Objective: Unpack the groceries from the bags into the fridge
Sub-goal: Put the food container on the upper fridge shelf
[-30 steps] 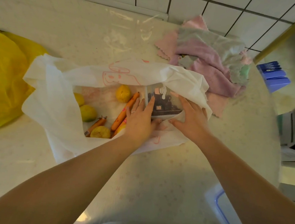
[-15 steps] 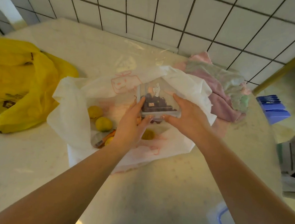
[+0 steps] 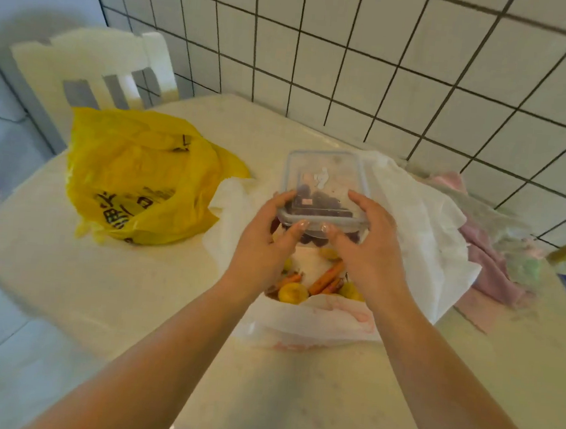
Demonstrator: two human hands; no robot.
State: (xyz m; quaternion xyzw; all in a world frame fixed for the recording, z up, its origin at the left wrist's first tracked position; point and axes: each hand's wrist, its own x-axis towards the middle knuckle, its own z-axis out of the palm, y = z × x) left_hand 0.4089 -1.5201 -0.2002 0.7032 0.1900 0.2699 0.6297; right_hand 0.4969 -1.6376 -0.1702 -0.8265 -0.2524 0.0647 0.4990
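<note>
White-tiled wall (image 3: 390, 69) with dark grout — pale table (image 3: 80, 282), white chair (image 3: 93, 61) behind.

Head cam, down over table (image 3: 63, 280).

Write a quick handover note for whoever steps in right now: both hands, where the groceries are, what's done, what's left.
Left hand and right hand both grip the clear plastic lidded box of dark fruit, held above the open white plastic bag.
Orange carrots and yellow lemons lie inside that bag.
The yellow plastic bag sits on the pale table, contents unseen.
Done: box out of the bag.
Left: put everything in the fridge, which is not in view.
</note>
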